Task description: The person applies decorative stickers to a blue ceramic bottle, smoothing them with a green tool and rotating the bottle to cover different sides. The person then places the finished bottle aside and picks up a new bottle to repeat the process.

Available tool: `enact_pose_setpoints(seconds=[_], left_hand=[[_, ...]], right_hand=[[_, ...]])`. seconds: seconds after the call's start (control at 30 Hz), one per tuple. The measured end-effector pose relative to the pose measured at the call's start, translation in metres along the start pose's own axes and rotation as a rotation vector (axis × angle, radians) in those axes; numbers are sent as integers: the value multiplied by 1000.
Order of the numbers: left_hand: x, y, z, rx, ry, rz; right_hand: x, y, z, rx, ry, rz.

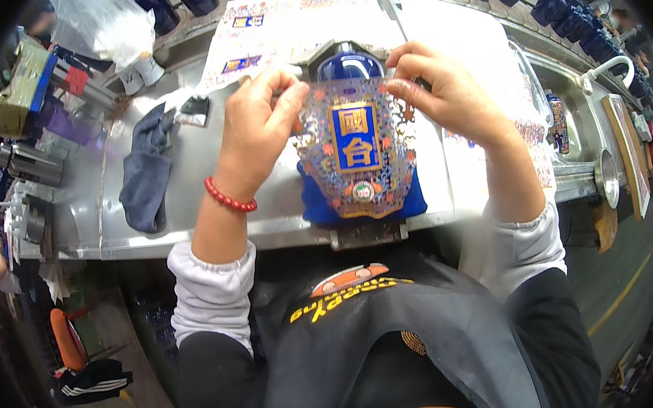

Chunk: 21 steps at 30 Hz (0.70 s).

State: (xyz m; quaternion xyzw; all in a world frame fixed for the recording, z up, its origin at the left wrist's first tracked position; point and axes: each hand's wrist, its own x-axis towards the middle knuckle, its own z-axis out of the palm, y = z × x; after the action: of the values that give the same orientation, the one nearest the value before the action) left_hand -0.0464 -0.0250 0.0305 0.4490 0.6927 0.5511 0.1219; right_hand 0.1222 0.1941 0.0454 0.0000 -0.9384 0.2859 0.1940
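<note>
Above a metal worktop (192, 157), left grip (260, 124) and right grip (441, 91) pinch a patterned clear film (356, 139).

Left side of the metal worktop (269, 215): a crumpled dark grey cloth (146, 169) lies flat. Upper left: a clear plastic bag (105, 29) sits just behind two white cup-shaped pieces (148, 70); a box (23, 83) is farther out. Right: a white tap (613, 65) arches over a metal sink (580, 96); a round metal pan (608, 178) is near an upright board (623, 135). Floor, right: a yellow line (622, 295). Lower left: an orange chair back (68, 339), a dark garment with white stripes (94, 384) just below.
</note>
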Motion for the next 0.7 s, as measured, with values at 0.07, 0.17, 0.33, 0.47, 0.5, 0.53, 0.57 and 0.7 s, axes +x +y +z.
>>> enact_pose_setpoints(seconds=[0.07, 0.17, 0.33, 0.47, 0.5, 0.53, 0.57, 0.7], left_hand=[[4, -5, 3, -5, 4, 23], [10, -13, 8, -32, 11, -10], [16, -23, 11, -118, -1, -80], [22, -28, 12, -97, 19, -44], [23, -30, 13, -104, 25, -41], [24, -31, 14, -97, 21, -51], [26, -32, 15, -94, 19, -54], [29, -33, 16, -98, 18, -52]], right_hand=[[4, 4, 1, -22, -9, 26], [10, 8, 5, 4, -15, 73], [14, 17, 9, 104, 1, 95], [18, 22, 9, 165, 7, 137], [19, 22, 9, 158, 3, 147], [20, 23, 10, 145, 14, 131], [21, 23, 10, 161, -1, 147], [23, 24, 11, 133, 25, 123]])
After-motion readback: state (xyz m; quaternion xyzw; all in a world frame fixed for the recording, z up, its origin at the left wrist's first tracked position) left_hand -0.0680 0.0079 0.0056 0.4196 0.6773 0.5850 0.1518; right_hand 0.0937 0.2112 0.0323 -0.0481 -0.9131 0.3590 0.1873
